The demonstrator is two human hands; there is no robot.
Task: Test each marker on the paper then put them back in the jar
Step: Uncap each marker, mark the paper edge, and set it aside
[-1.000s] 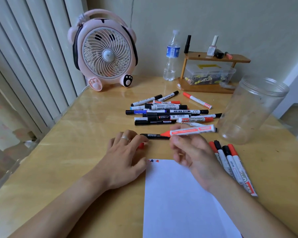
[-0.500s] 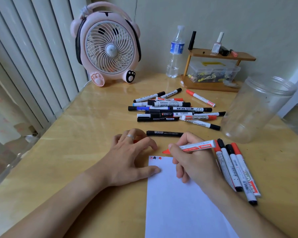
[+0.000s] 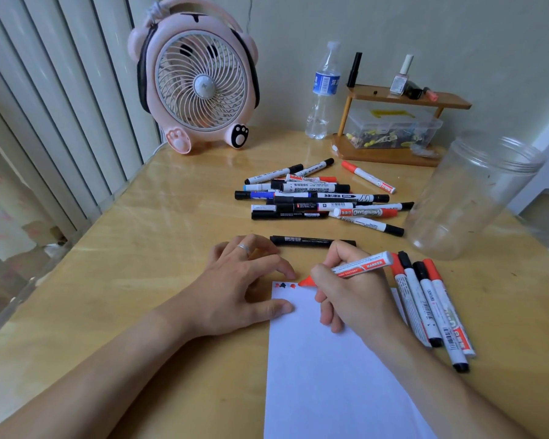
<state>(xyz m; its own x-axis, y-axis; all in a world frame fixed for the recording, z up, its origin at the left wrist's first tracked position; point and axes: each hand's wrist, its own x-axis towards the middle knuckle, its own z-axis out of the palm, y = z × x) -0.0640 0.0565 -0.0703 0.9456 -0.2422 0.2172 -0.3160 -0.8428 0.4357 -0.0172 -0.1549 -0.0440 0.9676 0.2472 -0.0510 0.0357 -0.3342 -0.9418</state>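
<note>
My right hand (image 3: 358, 296) grasps a red marker (image 3: 358, 266), label reads "MARKER", red tip at the paper's (image 3: 330, 375) top edge beside small red and black test marks (image 3: 285, 285). My left hand (image 3: 238, 286) lies relaxed, fingers spread, thumb pressing the paper's left edge. A black marker (image 3: 311, 241) lies just beyond both hands. Four markers (image 3: 431, 305) lie just right of my right hand. The marker pile (image 3: 320, 198) sits mid-counter; labels read "WHITEBOARD MARKER", "WHITEBOARD". The clear jar (image 3: 469, 198) stands near the counter's (image 3: 140, 248) right edge.
</note>
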